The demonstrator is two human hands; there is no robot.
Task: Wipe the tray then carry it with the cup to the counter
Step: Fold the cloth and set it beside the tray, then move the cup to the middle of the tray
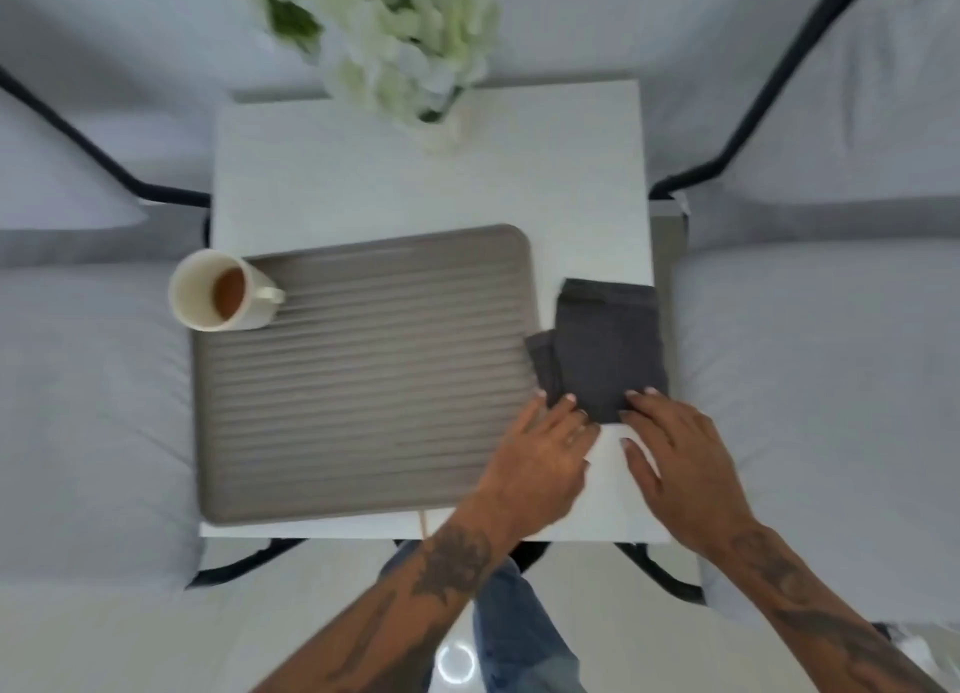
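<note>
Head view — one tray [358,375] (one cup [218,291])

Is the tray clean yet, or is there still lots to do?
Nothing looks finished yet. The ridged grey tray lies on the white table with the cream cup of brown drink on its corner. The left hand and right hand are just touching the folded dark grey cloth. Wiping and carrying remain.

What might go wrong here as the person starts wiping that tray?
The cup holds brown liquid and stands at the tray's far left corner, seemingly past its rim; a wide wipe or a nudge of the tray might tip it. The dark cloth lies folded beside the tray under both hands' fingertips; dragged across, it may shift the tray.
</note>
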